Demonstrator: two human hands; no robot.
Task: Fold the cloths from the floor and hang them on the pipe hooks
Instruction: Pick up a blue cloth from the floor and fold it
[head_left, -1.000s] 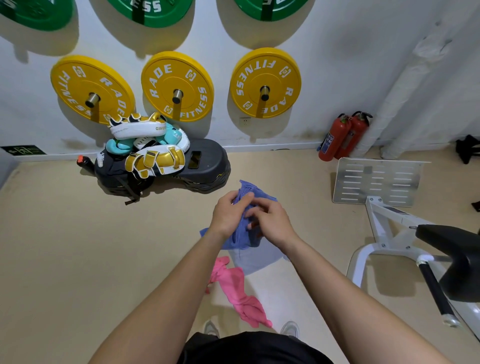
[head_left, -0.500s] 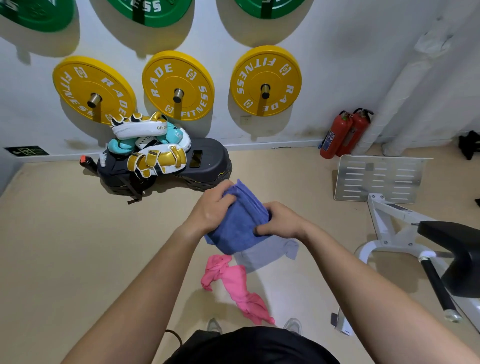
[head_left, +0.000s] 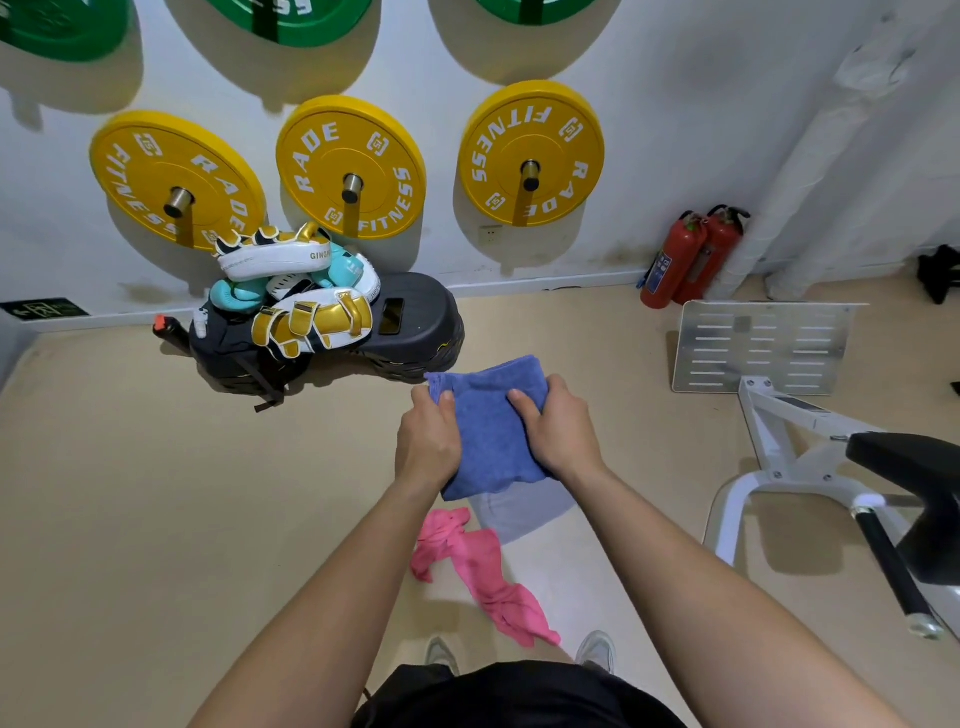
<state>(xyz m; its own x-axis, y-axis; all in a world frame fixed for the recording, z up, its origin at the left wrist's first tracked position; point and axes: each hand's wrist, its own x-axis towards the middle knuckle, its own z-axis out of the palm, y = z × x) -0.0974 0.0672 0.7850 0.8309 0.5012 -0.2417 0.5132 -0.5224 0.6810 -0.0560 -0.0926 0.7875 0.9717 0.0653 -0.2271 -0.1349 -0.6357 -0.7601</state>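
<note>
pink cloth: crumpled pink cloth (head_left: 480, 574) on the beige floor (head_left: 156, 519), limp, unfolded
blue cloth: folded blue terry cloth (head_left: 491, 431) midair, light and floppy; grip both side edges
fingers: left hand (head_left: 428, 441) and right hand (head_left: 558, 434) clamp it
pipe: white wall pipe (head_left: 810, 150) far right; hooks unseen

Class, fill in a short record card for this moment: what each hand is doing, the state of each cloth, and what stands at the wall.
left hand: grips the left edge of the blue cloth
right hand: grips its right edge
blue cloth: folded to a compact rectangle, held above the floor
pink cloth: crumpled on the floor, unfolded
at wall: three yellow weight plates, two fire extinguishers
hooks: none in view
</note>
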